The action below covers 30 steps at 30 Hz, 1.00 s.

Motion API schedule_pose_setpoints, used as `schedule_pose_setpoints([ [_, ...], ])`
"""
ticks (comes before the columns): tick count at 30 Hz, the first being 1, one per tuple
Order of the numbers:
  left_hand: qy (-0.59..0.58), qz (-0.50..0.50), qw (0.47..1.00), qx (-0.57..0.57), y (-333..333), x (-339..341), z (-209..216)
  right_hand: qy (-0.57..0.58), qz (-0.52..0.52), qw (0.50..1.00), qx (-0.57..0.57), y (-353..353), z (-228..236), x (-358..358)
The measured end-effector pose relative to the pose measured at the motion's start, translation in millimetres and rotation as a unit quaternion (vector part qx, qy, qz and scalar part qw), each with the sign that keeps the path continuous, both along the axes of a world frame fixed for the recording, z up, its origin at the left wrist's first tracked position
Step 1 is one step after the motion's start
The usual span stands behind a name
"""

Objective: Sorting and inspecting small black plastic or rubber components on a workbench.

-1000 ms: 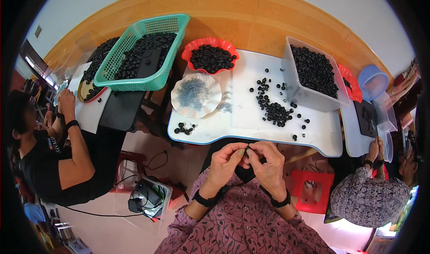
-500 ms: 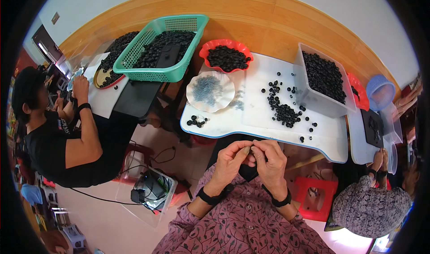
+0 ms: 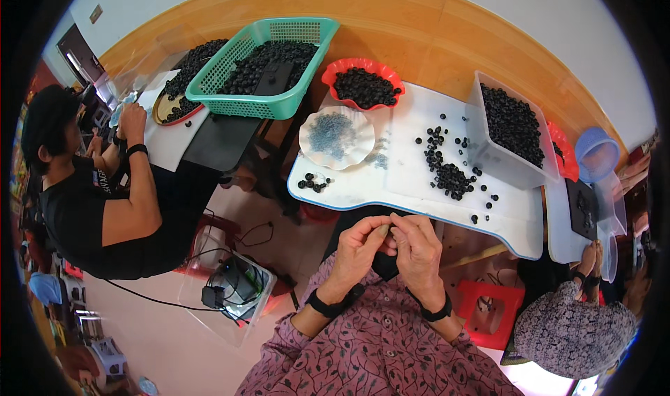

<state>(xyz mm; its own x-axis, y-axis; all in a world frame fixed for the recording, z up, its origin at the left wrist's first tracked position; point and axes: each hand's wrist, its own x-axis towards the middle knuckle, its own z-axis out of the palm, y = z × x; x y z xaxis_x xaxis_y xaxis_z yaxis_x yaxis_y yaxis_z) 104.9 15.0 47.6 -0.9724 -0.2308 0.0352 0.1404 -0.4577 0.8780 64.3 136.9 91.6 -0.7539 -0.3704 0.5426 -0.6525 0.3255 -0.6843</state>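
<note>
My left hand [image 3: 361, 251] and my right hand [image 3: 419, 252] meet fingertip to fingertip just off the near edge of the white table [image 3: 349, 191]. Both are closed in a pinch, and whatever lies between the fingertips is hidden. Beyond them, a loose pile of small round black parts [image 3: 452, 181] is spread over the table. A white scalloped plate [image 3: 361, 157] bears a heap of tiny clear bluish pieces [image 3: 331, 135], some of which lie beside it. Several more black parts [image 3: 313, 182] sit by the table's left corner.
A red wavy bowl [image 3: 329, 75], a translucent bin [image 3: 502, 164] and a green basket [image 3: 262, 107] hold many black parts. One person [image 3: 105, 207] works at the left, another [image 3: 576, 326] at the right. A red stool [image 3: 492, 333] and a clear box with cables [image 3: 237, 291] stand below.
The view has shifted slightly, so the table and its containers appear a little farther right. My hands stay pinched together with barely any movement of the fingers.
</note>
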Motion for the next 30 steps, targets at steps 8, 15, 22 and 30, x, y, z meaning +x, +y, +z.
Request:
schedule_pose_setpoints([
  [8,-0.006,-0.022,0.999,0.047,-1.5,-4.5,-3.5,-0.062,-0.001,0.998,-0.033,6.3,-6.8,-5.0],
  [15,0.024,-0.093,0.965,0.243,-4.4,-20.0,5.4,-0.232,0.040,0.949,-0.210,16.3,-5.5,-21.4],
  [22,0.009,-0.094,0.953,0.287,-8.8,-28.1,1.5,-0.276,0.055,0.930,-0.237,12.7,-11.5,-31.0],
  [30,0.002,-0.092,0.960,0.264,-11.6,-38.1,-8.7,-0.293,0.040,0.925,-0.239,10.5,-17.4,-39.2],
])
